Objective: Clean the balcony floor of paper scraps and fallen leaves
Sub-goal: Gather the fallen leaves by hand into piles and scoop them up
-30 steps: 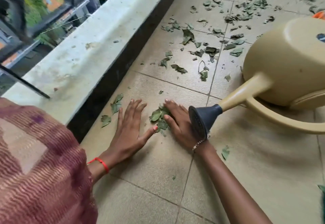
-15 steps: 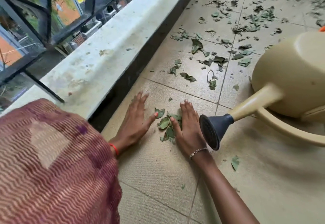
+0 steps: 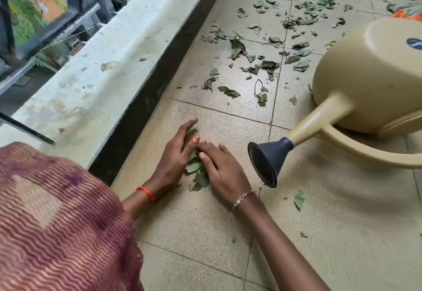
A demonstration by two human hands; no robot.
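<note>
Leaf pile (image 3: pixel 198 173): on the floor (image 3: pixel 205 226), between left hand (image 3: pixel 175 160) and right hand (image 3: pixel 222 170), touching both. Watering can (image 3: pixel 365 80): lay right of the hands, its spout head (image 3: pixel 266 161) just beside the right hand. Scattered leaves (image 3: pixel 262 64): lay beyond the hands. Ledge (image 3: pixel 109 62): ran along the left.

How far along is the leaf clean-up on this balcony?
Early on. Done: the tiles nearest the person carry only a few green bits. In hand: the left hand and right hand press a small leaf pile together on the floor. Left: a stray leaf by the right forearm and many scattered leaves farther along, beside the watering can.
</note>
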